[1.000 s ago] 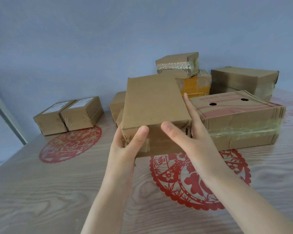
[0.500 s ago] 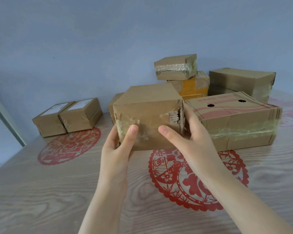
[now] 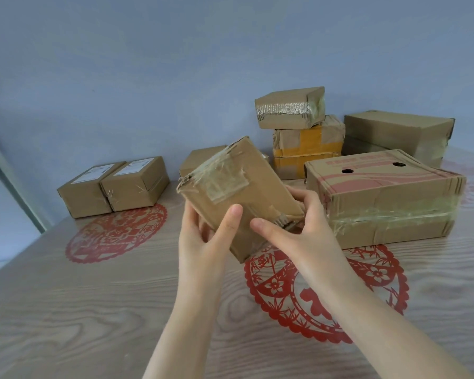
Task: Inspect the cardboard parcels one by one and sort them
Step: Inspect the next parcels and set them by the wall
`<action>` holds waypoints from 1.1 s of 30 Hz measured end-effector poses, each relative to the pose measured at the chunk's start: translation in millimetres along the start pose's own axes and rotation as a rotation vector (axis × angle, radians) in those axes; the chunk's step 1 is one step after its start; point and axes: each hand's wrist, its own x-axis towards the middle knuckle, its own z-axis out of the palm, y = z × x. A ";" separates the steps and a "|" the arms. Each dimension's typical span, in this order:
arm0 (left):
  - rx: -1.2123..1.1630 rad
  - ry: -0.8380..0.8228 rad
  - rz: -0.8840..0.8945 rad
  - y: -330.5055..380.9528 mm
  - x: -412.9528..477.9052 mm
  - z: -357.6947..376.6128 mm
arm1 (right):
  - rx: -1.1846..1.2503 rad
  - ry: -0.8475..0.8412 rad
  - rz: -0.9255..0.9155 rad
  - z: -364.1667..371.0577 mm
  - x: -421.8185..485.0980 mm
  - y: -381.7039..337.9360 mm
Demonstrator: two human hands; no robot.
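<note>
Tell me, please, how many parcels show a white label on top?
2. Both sit side by side at the far left of the table, touching: the left labelled parcel and the right labelled parcel. Other parcels may carry labels on hidden faces.

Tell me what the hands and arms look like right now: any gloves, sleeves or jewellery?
Both the left hand and right hand are bare: no gloves, rings or watch. The thumbnails look short and unpainted. The left forearm and right forearm show no sleeve, strap or marking anywhere in the frame.
</note>
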 end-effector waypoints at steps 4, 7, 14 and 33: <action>-0.001 -0.083 0.002 -3.5 -1.7 7.0 | 0.056 0.013 -0.033 -2.0 0.1 -3.8; -0.005 -0.050 0.018 1.1 -1.8 5.1 | 0.000 -0.026 -0.089 -0.9 -3.1 -7.7; 0.024 -0.048 0.069 3.8 -3.7 5.7 | -0.100 -0.014 -0.121 -0.8 -7.7 -10.2; 0.030 -0.073 0.119 4.6 -2.6 0.0 | -0.049 -0.069 -0.236 -1.6 -7.0 -5.9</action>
